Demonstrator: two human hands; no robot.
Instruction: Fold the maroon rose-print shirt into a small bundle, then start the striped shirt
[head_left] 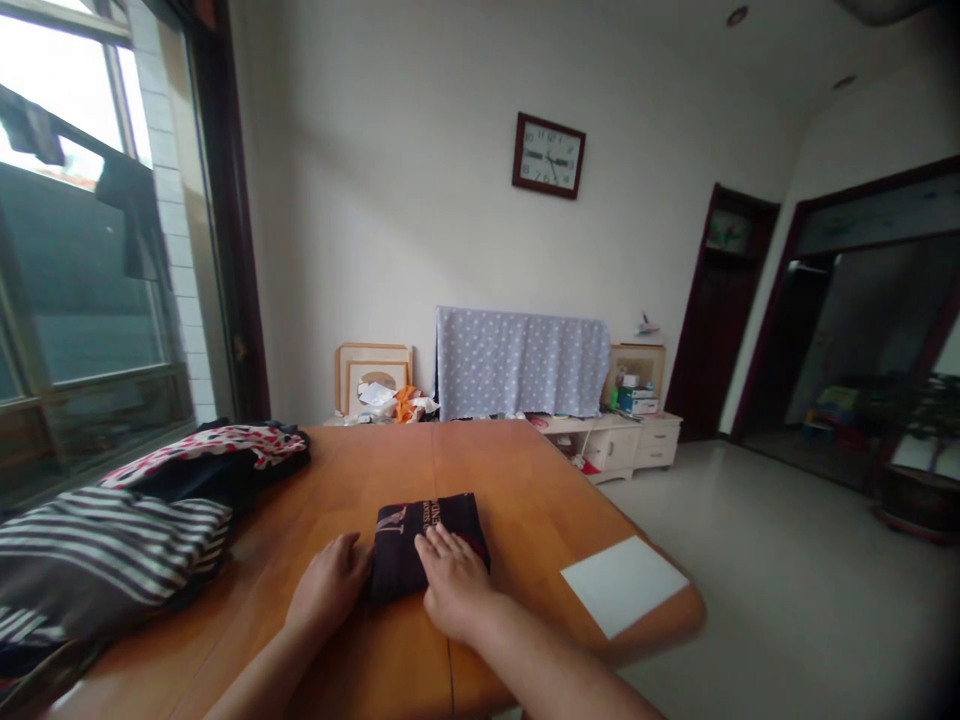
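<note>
A dark folded garment point(409, 528) with pale lettering lies on the wooden table point(517, 490) in front of me. My right hand point(454, 580) rests flat on its near right part, fingers stretched out. My left hand point(330, 585) lies at the garment's left edge, fingers loosely extended and touching the cloth. Neither hand grips anything.
A pile of clothes sits at the table's left: a striped piece point(105, 560) and a red-and-white spotted piece point(210, 445) over dark cloth. A white sheet point(622, 583) lies near the right edge. Beyond are a low cabinet point(637, 440) and a window at left.
</note>
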